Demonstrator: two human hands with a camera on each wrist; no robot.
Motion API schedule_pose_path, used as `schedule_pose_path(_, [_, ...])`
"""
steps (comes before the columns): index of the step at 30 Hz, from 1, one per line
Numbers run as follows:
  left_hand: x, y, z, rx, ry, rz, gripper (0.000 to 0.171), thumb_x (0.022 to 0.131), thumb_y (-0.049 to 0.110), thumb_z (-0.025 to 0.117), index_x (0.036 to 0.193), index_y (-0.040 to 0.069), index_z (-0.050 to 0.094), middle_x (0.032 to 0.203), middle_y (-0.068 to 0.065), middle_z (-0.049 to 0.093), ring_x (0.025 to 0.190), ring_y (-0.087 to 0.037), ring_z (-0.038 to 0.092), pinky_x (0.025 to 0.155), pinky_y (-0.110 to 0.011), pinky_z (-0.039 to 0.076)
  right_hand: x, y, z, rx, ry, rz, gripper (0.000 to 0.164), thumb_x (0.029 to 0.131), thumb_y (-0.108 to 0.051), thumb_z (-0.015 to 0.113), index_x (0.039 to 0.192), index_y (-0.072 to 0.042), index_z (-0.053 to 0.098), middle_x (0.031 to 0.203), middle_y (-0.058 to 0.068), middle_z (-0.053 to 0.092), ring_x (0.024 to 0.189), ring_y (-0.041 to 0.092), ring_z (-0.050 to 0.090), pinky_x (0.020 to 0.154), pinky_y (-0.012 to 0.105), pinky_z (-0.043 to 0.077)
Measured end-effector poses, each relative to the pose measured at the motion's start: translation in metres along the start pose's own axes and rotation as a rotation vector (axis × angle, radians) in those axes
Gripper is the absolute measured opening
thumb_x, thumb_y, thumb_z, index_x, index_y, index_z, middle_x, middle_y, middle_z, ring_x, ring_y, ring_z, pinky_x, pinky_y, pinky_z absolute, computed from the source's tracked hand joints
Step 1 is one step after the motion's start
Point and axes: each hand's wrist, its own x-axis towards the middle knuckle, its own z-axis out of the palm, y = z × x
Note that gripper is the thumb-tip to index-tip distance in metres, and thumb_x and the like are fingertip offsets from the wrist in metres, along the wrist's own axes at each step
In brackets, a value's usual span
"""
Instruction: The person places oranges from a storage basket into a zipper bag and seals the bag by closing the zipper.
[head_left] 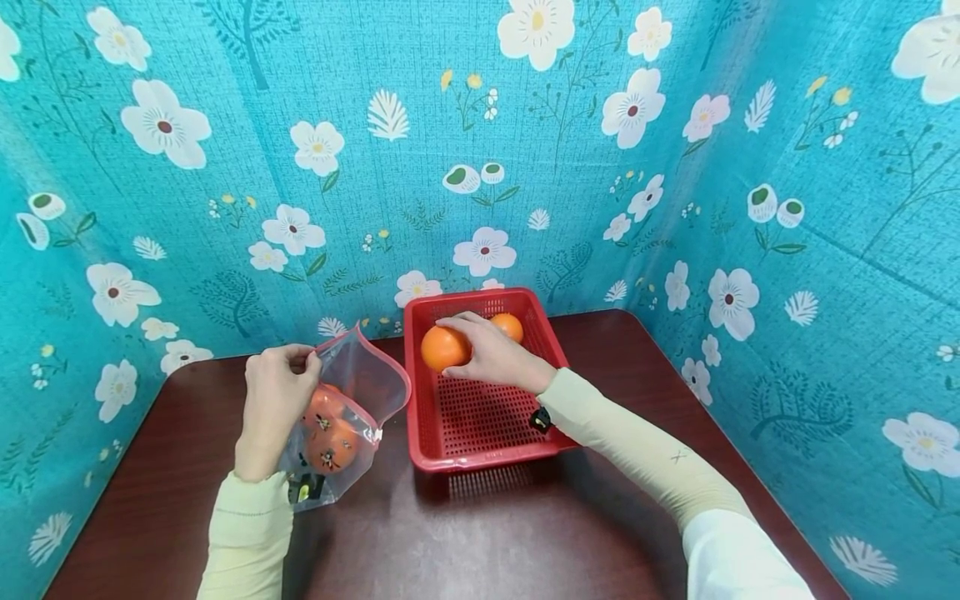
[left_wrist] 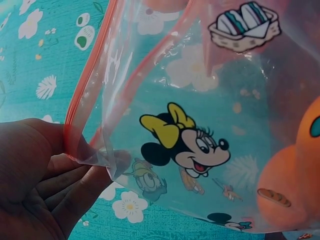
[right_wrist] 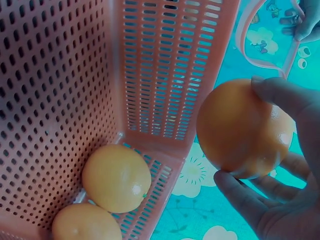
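My left hand (head_left: 276,404) pinches the upper corner of a clear zip bag (head_left: 378,385) with a pink-red seal; its mouth gapes. In the left wrist view, cartoon prints cover the film, and oranges (left_wrist: 282,192) lie inside. With curled fingers, my right hand (head_left: 501,354) grips an orange (head_left: 444,348) above the left part of a red perforated basket (head_left: 487,460). Two more oranges lie in the basket in the right wrist view, one orange (right_wrist: 116,177) beside a second orange (right_wrist: 86,225). From the head, my hand hides one of them.
Bag and basket stand side by side on a dark brown table (head_left: 465,542), the basket to the right. A turquoise flowered cloth (head_left: 420,200) hangs behind the table and along both sides. The basket's raised rim lies between the held orange and the bag.
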Motion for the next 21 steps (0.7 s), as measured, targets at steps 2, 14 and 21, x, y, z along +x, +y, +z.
schedule_pose_path(2, [0.000, 0.000, 0.000, 0.000, 0.001, 0.003, 0.016, 0.092, 0.003, 0.064, 0.089, -0.009, 0.076, 0.074, -0.020, 0.072, 0.062, -0.030, 0.068, 0.060, -0.049, 0.057, 0.001, -0.001, 0.001, 0.008, 0.008, -0.003, 0.078, 0.080, -0.035, 0.087, 0.147, -0.018, 0.051, 0.139, 0.001, 0.056, 0.121, 0.017, 0.055, 0.094, 0.041, 0.056])
schedule_pose_path(14, [0.003, 0.005, 0.004, -0.009, 0.008, 0.020, 0.015, 0.091, 0.002, 0.066, 0.088, -0.008, 0.076, 0.072, -0.019, 0.072, 0.063, -0.031, 0.068, 0.062, -0.049, 0.056, 0.002, -0.012, 0.005, 0.057, 0.043, -0.046, 0.078, 0.079, -0.039, 0.086, 0.145, -0.018, 0.052, 0.137, 0.000, 0.057, 0.118, 0.014, 0.056, 0.091, 0.034, 0.057])
schedule_pose_path(21, [0.003, 0.006, 0.005, -0.014, 0.000, 0.013, 0.015, 0.091, 0.002, 0.066, 0.089, -0.008, 0.076, 0.073, -0.019, 0.072, 0.063, -0.031, 0.068, 0.061, -0.049, 0.057, 0.006, -0.019, 0.010, 0.036, 0.055, -0.078, 0.076, 0.079, -0.042, 0.085, 0.144, -0.019, 0.052, 0.135, -0.002, 0.057, 0.116, 0.011, 0.056, 0.093, 0.033, 0.055])
